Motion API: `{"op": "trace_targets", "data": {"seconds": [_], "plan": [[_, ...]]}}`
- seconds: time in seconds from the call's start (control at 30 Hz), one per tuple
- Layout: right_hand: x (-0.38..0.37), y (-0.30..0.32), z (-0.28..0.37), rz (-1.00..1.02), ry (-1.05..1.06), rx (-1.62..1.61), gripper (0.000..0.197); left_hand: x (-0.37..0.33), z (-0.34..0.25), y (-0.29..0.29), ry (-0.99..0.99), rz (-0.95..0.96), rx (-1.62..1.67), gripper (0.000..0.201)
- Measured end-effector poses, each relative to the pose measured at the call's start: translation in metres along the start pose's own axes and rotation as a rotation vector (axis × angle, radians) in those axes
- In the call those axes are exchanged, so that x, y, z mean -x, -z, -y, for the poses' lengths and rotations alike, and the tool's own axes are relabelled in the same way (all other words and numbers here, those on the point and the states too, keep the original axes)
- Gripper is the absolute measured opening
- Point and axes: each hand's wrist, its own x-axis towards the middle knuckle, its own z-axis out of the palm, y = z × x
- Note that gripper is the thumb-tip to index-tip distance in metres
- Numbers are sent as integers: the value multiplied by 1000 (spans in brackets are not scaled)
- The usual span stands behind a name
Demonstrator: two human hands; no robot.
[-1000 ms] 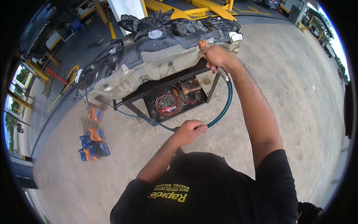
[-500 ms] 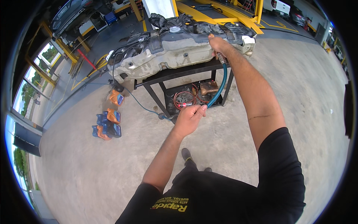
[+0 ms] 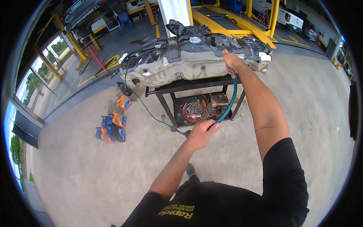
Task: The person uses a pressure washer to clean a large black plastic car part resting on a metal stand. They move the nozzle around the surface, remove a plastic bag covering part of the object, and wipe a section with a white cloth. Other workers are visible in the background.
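My right hand (image 3: 233, 62) is closed around an air gun (image 3: 225, 51), mostly hidden by the fingers; an orange bit shows above them and a metal coupling below. It is held over the front edge of a long, dirty grey-and-black tank (image 3: 189, 70), which looks like a vehicle fuel tank, lying on a black metal cart (image 3: 166, 89). From the coupling a teal hose (image 3: 231, 102) curves down to my left hand (image 3: 202, 135), whose fingers are wrapped round it. Past the left hand, the hose runs off toward the floor at the left.
Several orange and blue jugs (image 3: 119, 119) stand on the concrete floor at the left. On the cart's lower shelf are a coiled reddish hose (image 3: 193, 112) and a brown box (image 3: 219, 101). A yellow vehicle lift (image 3: 223, 20) and a white pickup (image 3: 290, 17) are farther back.
The view has shifted, so the cart and tank appear lower and further right. Both hands keep their hold on the air gun and hose.
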Motion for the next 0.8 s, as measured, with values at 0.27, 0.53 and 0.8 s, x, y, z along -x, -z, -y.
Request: {"op": "trace_targets", "data": {"seconds": [0.27,0.53,0.8], "plan": [[-47,16,20,34,-28,94,50,-47,7,26,3,88,155,31],[-65,38,8,108,5,95,49,-84,-4,14,7,152,53,29],[-83,67,-20,194,72,105,58,-101,-19,-40,115,137,25,26]]}}
